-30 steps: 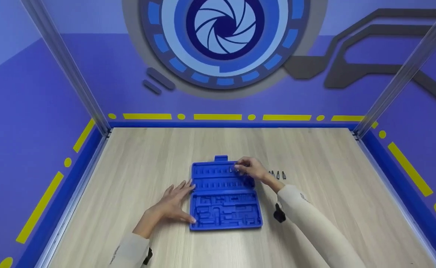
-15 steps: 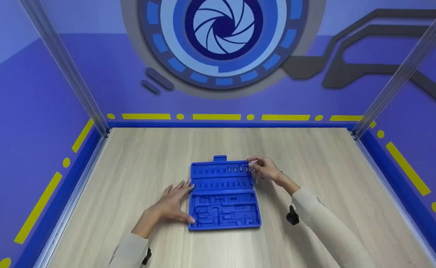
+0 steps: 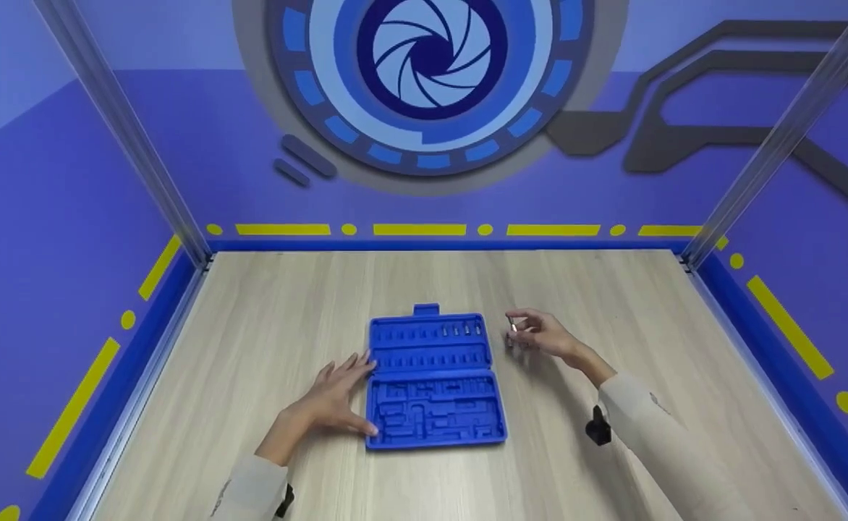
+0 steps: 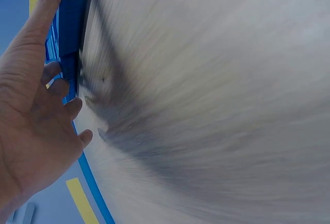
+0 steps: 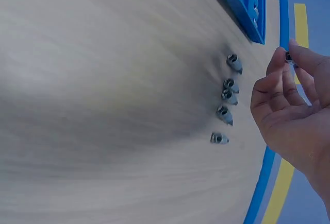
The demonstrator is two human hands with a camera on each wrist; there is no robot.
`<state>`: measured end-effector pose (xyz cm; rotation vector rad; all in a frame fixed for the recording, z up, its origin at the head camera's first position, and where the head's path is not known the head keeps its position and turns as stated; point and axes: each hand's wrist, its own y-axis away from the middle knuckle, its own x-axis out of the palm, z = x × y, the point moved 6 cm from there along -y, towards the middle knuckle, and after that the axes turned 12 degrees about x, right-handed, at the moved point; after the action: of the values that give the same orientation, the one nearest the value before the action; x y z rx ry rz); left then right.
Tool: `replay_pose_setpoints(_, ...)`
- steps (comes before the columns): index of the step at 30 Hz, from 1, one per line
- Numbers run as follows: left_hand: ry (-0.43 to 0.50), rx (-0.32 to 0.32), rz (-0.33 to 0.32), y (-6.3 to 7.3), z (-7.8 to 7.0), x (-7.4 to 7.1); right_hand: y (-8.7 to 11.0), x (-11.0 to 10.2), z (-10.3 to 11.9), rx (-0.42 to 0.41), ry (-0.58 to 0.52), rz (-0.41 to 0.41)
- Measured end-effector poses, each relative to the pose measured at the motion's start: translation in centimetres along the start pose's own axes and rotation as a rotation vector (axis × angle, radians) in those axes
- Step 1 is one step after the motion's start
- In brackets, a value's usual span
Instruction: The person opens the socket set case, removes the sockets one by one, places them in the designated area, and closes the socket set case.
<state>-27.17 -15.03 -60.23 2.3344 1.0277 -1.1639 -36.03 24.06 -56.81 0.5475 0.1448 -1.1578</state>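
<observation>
The blue plastic case (image 3: 435, 367) lies unfolded on the table, full of moulded slots. Several small metal bit sockets (image 3: 456, 331) stand in the right part of its top row. My left hand (image 3: 330, 398) rests at the case's left side, fingers spread and thumb touching the lower left edge; the left wrist view shows the hand (image 4: 31, 110) against the case wall (image 4: 72, 20). Right of the case, my right hand (image 3: 548, 335) pinches a bit socket (image 5: 289, 57) between thumb and fingertips, above the table. Below it, several loose bit sockets (image 5: 224, 114) form a rough row.
The wooden table (image 3: 286, 289) reaches back to a purple wall (image 3: 192, 145) with yellow markings. Metal posts (image 3: 149, 159) stand at the back corners. The case's latch tab (image 3: 426, 310) sticks out at its far edge.
My right hand has left the case's top row and moved right, over the loose bit sockets; it holds one. Another bit socket shows at the row's right end. The left hand has stayed put.
</observation>
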Motion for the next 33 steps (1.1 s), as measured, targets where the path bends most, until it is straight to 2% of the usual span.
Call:
replay_pose_setpoints(2,-0.001,0.000,0.003,0.0,0.0,0.0,0.0,-0.6,-0.8,0.006,0.012,-0.013)
replay_pose_setpoints(16,-0.033,0.000,0.008,-0.3,0.0,-0.2,2.7,-4.4,-2.8,0.046,0.080,-0.115)
replay_pose_setpoints(27,-0.043,-0.024,0.001,0.3,-0.2,-0.3,3.7,-6.1,-3.8,0.014,0.159,-0.167)
replay_pose_setpoints(33,-0.040,-0.014,0.002,-0.1,-0.3,-0.2,4.3,-7.2,-4.1,0.011,0.177,-0.178)
